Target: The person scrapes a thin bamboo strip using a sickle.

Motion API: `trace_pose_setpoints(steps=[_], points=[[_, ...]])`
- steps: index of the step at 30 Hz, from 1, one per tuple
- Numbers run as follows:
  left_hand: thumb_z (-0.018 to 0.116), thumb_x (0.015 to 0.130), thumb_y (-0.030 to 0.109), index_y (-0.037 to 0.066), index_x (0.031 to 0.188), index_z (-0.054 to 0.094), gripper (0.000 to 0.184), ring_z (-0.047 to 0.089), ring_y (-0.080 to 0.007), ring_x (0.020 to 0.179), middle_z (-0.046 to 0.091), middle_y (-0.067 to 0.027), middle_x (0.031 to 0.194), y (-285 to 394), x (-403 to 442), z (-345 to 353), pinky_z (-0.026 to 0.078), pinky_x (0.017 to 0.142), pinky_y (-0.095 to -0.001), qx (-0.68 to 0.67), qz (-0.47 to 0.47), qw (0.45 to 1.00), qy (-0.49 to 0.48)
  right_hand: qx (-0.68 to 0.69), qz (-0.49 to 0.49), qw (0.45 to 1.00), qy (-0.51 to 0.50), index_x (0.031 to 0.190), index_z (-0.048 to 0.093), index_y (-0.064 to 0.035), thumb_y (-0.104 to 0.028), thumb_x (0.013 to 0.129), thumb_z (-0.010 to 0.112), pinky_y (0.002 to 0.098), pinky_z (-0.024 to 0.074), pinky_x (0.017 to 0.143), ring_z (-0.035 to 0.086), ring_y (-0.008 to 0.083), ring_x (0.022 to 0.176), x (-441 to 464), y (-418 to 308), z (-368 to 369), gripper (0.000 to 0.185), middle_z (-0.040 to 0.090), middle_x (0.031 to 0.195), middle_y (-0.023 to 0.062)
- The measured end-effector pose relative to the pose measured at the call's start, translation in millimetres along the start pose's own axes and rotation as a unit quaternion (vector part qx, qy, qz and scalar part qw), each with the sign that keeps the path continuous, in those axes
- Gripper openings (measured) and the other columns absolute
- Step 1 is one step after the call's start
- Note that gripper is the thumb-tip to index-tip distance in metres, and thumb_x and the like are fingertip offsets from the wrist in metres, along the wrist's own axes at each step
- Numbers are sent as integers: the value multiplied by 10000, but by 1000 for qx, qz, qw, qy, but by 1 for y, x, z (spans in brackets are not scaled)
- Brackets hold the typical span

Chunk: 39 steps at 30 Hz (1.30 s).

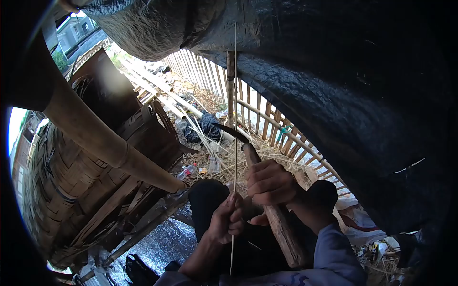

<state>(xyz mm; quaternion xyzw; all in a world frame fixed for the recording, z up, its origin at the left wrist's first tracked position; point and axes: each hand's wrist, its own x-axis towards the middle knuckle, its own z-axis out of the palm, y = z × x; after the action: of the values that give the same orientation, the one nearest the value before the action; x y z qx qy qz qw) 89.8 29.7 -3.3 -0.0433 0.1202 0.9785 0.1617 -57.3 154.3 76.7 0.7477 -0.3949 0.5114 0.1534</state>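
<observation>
My left hand (pixel 227 220) is closed around a long thin bamboo strip (pixel 235 162), which stands nearly upright and runs from my lap up past the dark tarp. In my right hand (pixel 271 183) is a knife (pixel 285 233) with a thick, long wooden handle; the fingers wrap round the upper part of it. Its dark curved blade (pixel 232 132) points up and left and crosses the strip above my hands. Whether the edge touches the strip I cannot tell. The handle's lower end reaches down toward my right forearm.
Woven bamboo baskets (pixel 67 176) and a thick bamboo pole (pixel 95 136) fill the left side. Black tarp (pixel 362 95) hangs above and to the right. Ahead is a bamboo slat fence (pixel 267 119). Straw, a plastic bottle (pixel 187 171) and black plastic bags (pixel 204 127) litter the ground.
</observation>
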Motion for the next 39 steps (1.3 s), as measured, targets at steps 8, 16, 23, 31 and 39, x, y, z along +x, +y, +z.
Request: trace_pose_setpoints(steps=[8, 16, 23, 31, 39], points=[[350, 963, 245, 108, 887, 354, 157, 137, -27, 365, 226, 32, 522, -2, 0, -3, 115, 295, -168, -130, -15, 986, -101, 34, -25, 999, -15, 654, 497, -46, -228, 673, 760, 296, 469, 497, 537, 177, 519, 6, -18, 5, 320, 518, 616, 45], [311, 973, 247, 107, 870, 357, 181, 129, -29, 354, 197, 36, 500, -4, -4, -2, 112, 293, -168, -147, -24, 982, -117, 47, -37, 997, -43, 648, 500, -47, -217, 707, 741, 288, 472, 523, 529, 172, 521, 8, -40, 14, 301, 515, 632, 41], [318, 972, 241, 93, 873, 355, 183, 129, -29, 355, 181, 35, 499, -7, 0, -3, 114, 294, -171, -200, -34, 972, -119, -9, -19, 1000, -2, 622, 490, -54, -173, 670, 718, 284, 443, 499, 520, 155, 525, 9, -8, -9, 262, 477, 606, 18], [322, 972, 256, 99, 864, 342, 192, 129, -27, 357, 180, 38, 502, -6, 6, -1, 112, 295, -167, -208, -28, 970, -121, 35, -23, 999, 12, 626, 500, -46, -199, 693, 699, 273, 432, 490, 529, 153, 532, 2, -7, -6, 260, 474, 603, 24], [311, 974, 283, 117, 864, 335, 201, 126, -30, 365, 189, 39, 520, -7, 2, 1, 110, 301, -165, -175, -22, 979, -100, 9, -27, 998, -63, 626, 501, -43, -189, 686, 729, 295, 462, 510, 543, 178, 527, -10, -4, 6, 278, 507, 605, 30]])
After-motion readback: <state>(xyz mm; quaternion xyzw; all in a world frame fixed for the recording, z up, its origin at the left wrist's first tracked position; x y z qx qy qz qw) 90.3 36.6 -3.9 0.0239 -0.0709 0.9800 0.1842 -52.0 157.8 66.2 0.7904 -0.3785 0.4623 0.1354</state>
